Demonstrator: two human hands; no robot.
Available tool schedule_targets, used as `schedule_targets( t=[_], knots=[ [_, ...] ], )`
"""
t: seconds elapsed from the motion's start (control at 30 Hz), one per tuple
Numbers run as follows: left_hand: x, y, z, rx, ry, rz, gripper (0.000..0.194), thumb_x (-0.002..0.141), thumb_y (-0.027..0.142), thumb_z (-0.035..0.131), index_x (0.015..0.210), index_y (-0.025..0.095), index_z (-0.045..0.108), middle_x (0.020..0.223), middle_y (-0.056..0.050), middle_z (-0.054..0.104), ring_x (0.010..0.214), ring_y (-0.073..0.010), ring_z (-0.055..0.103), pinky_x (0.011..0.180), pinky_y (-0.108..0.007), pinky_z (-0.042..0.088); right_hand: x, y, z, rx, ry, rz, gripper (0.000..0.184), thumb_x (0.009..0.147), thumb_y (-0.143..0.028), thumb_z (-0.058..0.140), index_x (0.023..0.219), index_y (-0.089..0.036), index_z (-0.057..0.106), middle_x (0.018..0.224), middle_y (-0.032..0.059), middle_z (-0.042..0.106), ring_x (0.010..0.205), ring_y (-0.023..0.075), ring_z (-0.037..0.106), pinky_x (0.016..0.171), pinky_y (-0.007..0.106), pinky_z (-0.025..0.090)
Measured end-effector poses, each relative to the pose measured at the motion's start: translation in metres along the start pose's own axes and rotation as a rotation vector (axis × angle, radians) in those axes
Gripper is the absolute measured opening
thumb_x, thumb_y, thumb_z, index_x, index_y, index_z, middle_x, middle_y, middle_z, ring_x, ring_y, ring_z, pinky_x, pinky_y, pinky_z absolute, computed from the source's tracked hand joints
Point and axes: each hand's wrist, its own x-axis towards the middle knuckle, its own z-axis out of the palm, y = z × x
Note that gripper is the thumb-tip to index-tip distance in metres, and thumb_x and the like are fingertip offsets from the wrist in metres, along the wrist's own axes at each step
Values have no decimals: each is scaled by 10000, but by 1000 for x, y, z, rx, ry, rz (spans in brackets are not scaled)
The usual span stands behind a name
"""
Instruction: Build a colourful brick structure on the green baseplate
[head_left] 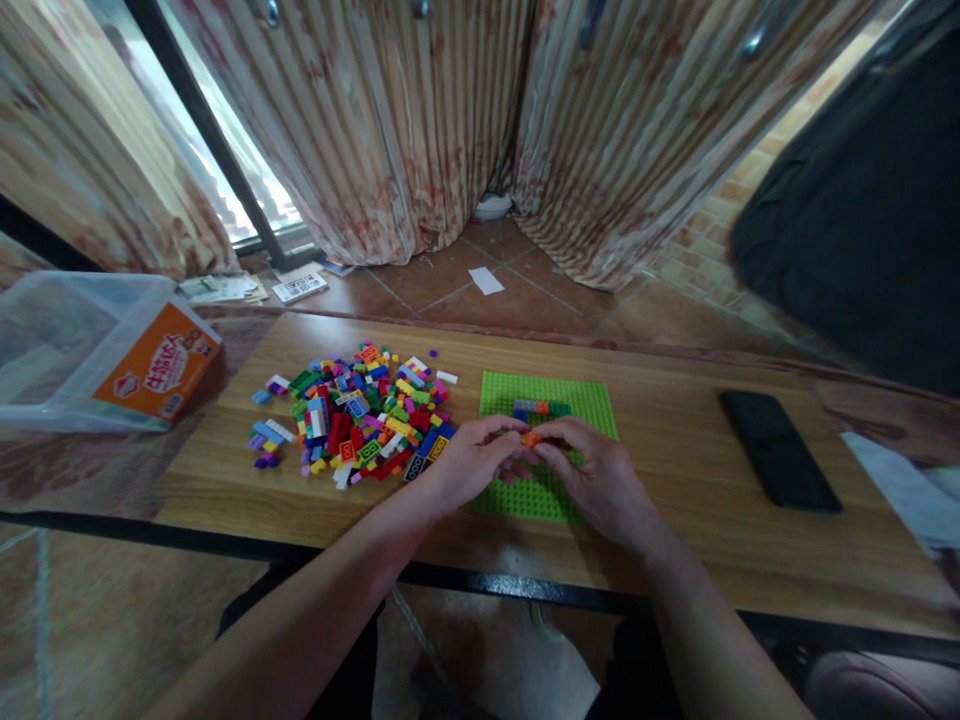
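Note:
An orange toy brick (531,439) is pinched between the fingertips of my left hand (480,458) and my right hand (596,470). Both hands are closed on it, above the green studded baseplate (592,395). Toward the far side of the plate sits a row of joined bricks (541,407) in grey, orange and green, with a blue brick (520,414) beside it, partly hidden by my fingers. To the left, close to my left wrist, a loose pile of many-coloured bricks (360,415) is spread over the wooden table.
A black phone (780,450) lies on the right of the table (697,540). Beyond the left end stands a clear plastic bin (82,350) with an orange label. Papers (900,490) lie at the right edge. Curtains (420,130) hang behind the table.

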Motion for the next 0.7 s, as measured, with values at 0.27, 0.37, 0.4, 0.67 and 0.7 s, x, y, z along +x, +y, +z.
schedule_targets(
  t=[0.27, 0.37, 0.4, 0.67, 0.7],
  knots=[
    [6, 3, -11, 237, 91, 76, 119, 859, 134, 533, 889, 131, 649, 656, 2, 669, 524, -80, 564, 516, -196, 409, -4, 23, -10, -78, -37, 29, 148, 926, -294, 573, 959, -227, 700, 942, 44, 697, 887, 185, 646, 821, 347, 507],
    [7, 2, -12, 320, 83, 120, 120, 850, 132, 529, 886, 138, 643, 631, 14, 649, 512, -81, 548, 522, -197, 419, -4, 21, -7, -133, -85, 1, 148, 924, -282, 577, 950, -241, 717, 950, 50, 694, 920, 199, 635, 855, 368, 495],
    [7, 2, -12, 350, 80, 135, 122, 848, 133, 527, 888, 140, 642, 631, 15, 647, 516, -83, 550, 527, -198, 424, -3, 21, -6, -151, -91, -3, 151, 924, -280, 577, 948, -242, 721, 950, 53, 692, 926, 204, 631, 861, 375, 492],
    [12, -11, -20, 613, 53, 303, 172, 857, 170, 492, 921, 157, 651, 715, -12, 680, 612, -119, 611, 585, -220, 460, -2, 21, -2, -225, -99, -25, 155, 919, -276, 585, 948, -244, 733, 941, 61, 684, 918, 210, 628, 850, 389, 491],
    [12, -12, -21, 637, 47, 312, 183, 858, 168, 485, 930, 158, 654, 721, -13, 684, 615, -121, 614, 585, -221, 460, -2, 21, -1, -234, -101, -25, 150, 917, -275, 590, 949, -244, 733, 945, 61, 684, 922, 212, 627, 854, 392, 489]
  ],
)
